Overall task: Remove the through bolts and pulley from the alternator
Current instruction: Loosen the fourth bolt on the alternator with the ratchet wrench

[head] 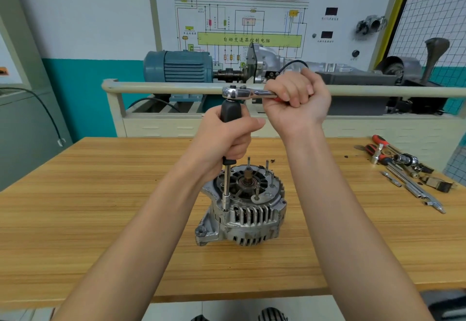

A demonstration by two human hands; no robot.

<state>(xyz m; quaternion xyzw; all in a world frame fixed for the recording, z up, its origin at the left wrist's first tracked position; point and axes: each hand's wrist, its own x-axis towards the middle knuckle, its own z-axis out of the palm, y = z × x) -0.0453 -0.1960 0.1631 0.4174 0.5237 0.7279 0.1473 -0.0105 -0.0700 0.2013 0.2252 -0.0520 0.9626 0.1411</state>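
1. The left hand (227, 136) was wrapped around the black grip of an upright socket driver (227, 159), fingers curled tight on it.
2. The right hand (296, 101) was clenched on the handle of a chrome ratchet (242, 93), which lay level across the top of the driver's grip.
3. The driver's shaft ran down to a socket (226, 202) seated at the left edge of the alternator (243, 207); it probably sat on a through bolt, though the bolt head was hidden.
4. The alternator stood on end near the middle of the wooden table (100, 207), its open rear face up, with several thin studs rising from it.
5. Loose tools (403, 169), among them red-handled drivers and extension bars, lay at the table's right edge, well apart from the alternator.
6. Beyond the table stood a training rig with a blue motor (179, 66) and a wiring diagram board (242, 25).
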